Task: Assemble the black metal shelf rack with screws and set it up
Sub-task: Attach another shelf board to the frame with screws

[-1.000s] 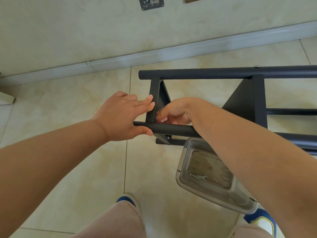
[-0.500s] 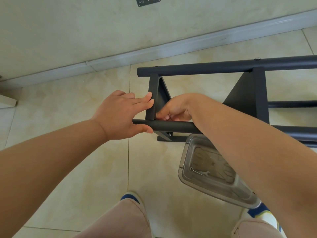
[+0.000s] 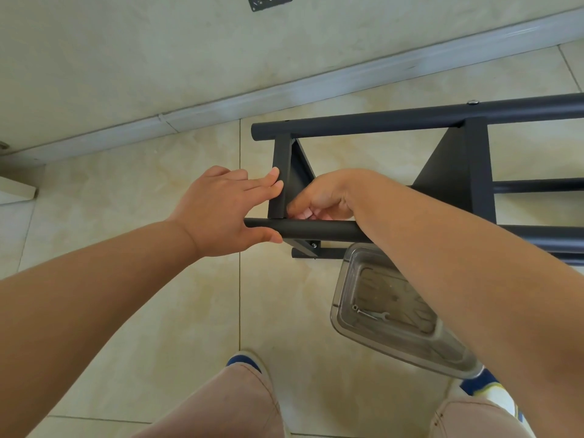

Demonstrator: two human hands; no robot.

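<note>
The black metal rack lies on its side on the tiled floor. My left hand braces the end of its near tube: the thumb lies along the tube's front and the straight fingers press on the short cross bracket. My right hand reaches over the tube, fingers curled, tips bunched at the joint of bracket and tube. What they pinch is hidden. A silver screw shows under the near tube, and another screw head sits on the far tube.
A clear plastic container lies on the floor under my right forearm, with a small flat wrench inside. The wall and its baseboard run close behind the rack. My shoes stand below on the tiles.
Both hands stay at the same joint. Only the view has shifted slightly, and the right fingertips have moved a little at the bracket's foot.
</note>
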